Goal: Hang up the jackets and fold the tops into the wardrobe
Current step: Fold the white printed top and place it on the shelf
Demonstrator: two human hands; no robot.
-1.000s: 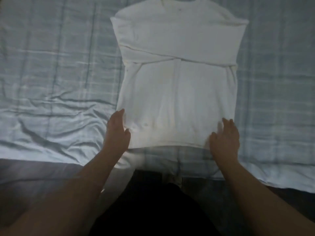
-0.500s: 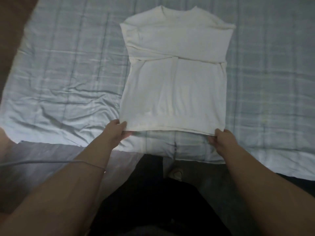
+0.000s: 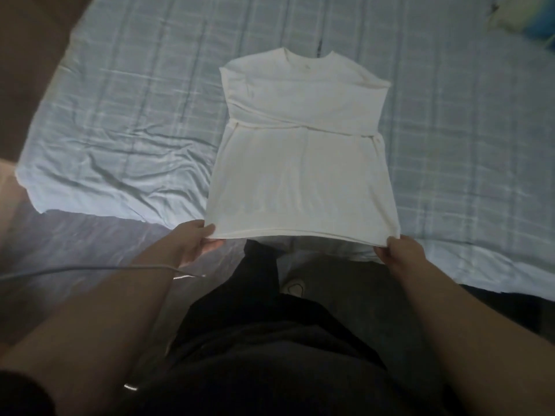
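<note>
Top: the white top (image 3: 303,139) is spread on the bed (image 3: 120,115), sleeves folded across the chest.
Grip: hem corners are pinched by left hand (image 3: 192,244) and right hand (image 3: 399,253).
Technique: the hem should be kept taut and level, then carried up to the collar.

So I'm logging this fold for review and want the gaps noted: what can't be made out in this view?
- Wardrobe and jackets: outside the head view's frame.
- Left hand and right hand fingers: tucked under the white top hem.
- Sleeve ends: folded across the chest, so where they end is unclear.
- Colourful item on the bed: cut off at the top right, blurred.
- Neck label: too small.
</note>
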